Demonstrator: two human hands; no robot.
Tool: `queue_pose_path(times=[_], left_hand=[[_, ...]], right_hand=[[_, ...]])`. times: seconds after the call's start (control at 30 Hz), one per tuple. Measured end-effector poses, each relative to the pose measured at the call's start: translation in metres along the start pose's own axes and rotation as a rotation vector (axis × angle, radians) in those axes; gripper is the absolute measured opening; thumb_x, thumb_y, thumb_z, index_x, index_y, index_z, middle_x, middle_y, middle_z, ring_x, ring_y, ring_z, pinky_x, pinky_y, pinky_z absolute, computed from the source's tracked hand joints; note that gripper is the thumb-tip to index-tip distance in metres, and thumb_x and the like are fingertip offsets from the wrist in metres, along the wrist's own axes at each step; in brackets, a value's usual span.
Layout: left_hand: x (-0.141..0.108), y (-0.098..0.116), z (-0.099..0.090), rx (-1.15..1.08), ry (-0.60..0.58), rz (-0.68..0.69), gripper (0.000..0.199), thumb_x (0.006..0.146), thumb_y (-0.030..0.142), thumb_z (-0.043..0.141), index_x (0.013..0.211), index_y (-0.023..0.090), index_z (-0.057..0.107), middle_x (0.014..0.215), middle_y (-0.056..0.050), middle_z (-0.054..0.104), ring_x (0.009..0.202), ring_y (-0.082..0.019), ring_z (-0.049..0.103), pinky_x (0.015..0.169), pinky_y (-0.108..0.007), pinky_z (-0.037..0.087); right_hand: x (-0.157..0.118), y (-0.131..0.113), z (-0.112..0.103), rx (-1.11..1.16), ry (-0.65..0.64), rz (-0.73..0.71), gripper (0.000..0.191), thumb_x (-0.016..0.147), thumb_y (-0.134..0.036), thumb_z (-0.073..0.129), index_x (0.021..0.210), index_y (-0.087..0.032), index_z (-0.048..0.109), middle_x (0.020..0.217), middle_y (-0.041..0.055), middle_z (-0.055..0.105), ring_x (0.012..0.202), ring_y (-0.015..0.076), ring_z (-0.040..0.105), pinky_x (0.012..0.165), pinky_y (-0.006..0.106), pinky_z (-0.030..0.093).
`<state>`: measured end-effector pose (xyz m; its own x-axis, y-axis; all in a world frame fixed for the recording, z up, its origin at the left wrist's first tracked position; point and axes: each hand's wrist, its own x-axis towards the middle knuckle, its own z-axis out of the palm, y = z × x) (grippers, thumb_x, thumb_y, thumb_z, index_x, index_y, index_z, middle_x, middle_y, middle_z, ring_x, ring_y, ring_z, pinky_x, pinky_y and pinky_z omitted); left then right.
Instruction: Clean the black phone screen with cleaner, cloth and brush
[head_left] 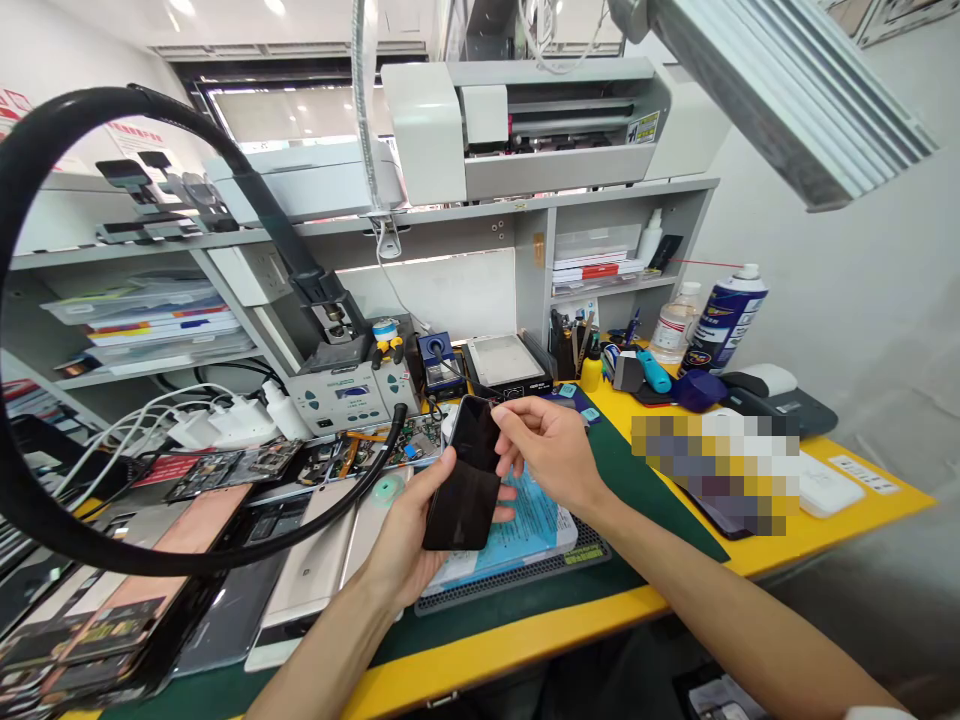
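Two bare forearms reach in from the bottom of the frame over a crowded repair bench. At lower centre, the left hand (409, 535) grasps a glossy black smartphone (463, 490) from beneath, its thumb along one edge and its fingers curling behind to show at the far side. Just to the right, the right hand (546, 455) pinches the phone's upper corner between thumb and fingertips, its other fingers loosely curled. The phone is held up, tilted, above a pale blue printed sheet (517, 530) on a dark grey perforated mat (510, 582).

The step in hand appears to be close handling of the phone. With both hands on it, reaching for anything else would call for one hand to let go first.

Bare green circuit boards (394, 442) lie just beyond the hands, beside a white-and-grey hot-air rework station (349, 397). A blue-and-white spray can (724, 320) stands at upper right.

A thick black flexible hose (45, 135) loops across the left of the frame, cutting across the items behind it. A pixelated patch (712, 475) hides part of the bench at right. Dark reflections make it hard to tell whether the phone is one slab or two stacked pieces.
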<state>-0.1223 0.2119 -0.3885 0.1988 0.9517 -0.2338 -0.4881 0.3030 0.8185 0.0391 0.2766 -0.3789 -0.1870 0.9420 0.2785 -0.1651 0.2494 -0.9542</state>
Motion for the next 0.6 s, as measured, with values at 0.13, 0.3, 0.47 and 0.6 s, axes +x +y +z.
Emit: queue_pose_path(times=[0.13, 0.3, 0.47, 0.6], left_hand=[[0.0038, -0.0014, 0.0016, -0.06, -0.033, -0.017, 0.045, 0.098, 0.046, 0.057, 0.127, 0.013, 0.068, 0.115, -0.016, 0.075, 0.101, -0.032, 0.074, 0.089, -0.047, 0.061], [0.0051, -0.0014, 0.0061, -0.099, -0.047, -0.009, 0.04, 0.101, 0.041, 0.054, 0.123, 0.012, 0.069, 0.111, -0.015, 0.075, 0.101, -0.028, 0.073, 0.09, -0.045, 0.061], [0.0058, -0.0034, 0.0062, -0.12, -0.066, 0.027, 0.04, 0.101, 0.042, 0.054, 0.128, 0.015, 0.066, 0.109, -0.012, 0.075, 0.1, -0.025, 0.072, 0.092, -0.042, 0.059], [0.0072, -0.0061, 0.0044, -0.135, -0.119, 0.04, 0.045, 0.102, 0.046, 0.052, 0.133, 0.016, 0.064, 0.108, -0.012, 0.075, 0.098, -0.025, 0.072, 0.093, -0.042, 0.057]], right_hand=[[0.0008, 0.0004, 0.0008, -0.085, 0.017, -0.012, 0.031, 0.089, -0.048, 0.068, 0.087, -0.017, 0.069, 0.058, -0.0019, 0.063, 0.042, 0.0124, 0.061, 0.04, 0.021, 0.045], [-0.0021, 0.0054, 0.003, -0.184, 0.0, -0.019, 0.029, 0.091, -0.048, 0.064, 0.092, -0.02, 0.07, 0.057, -0.0037, 0.059, 0.04, 0.0125, 0.056, 0.036, 0.022, 0.043], [-0.0049, 0.0077, 0.0036, -0.267, -0.03, -0.042, 0.028, 0.094, -0.047, 0.061, 0.092, -0.02, 0.07, 0.056, -0.0036, 0.058, 0.04, 0.0135, 0.057, 0.041, 0.024, 0.046], [-0.0061, 0.0076, 0.0046, -0.308, -0.038, -0.047, 0.026, 0.095, -0.045, 0.06, 0.093, -0.021, 0.07, 0.057, -0.0029, 0.059, 0.042, 0.0145, 0.058, 0.043, 0.026, 0.045]])
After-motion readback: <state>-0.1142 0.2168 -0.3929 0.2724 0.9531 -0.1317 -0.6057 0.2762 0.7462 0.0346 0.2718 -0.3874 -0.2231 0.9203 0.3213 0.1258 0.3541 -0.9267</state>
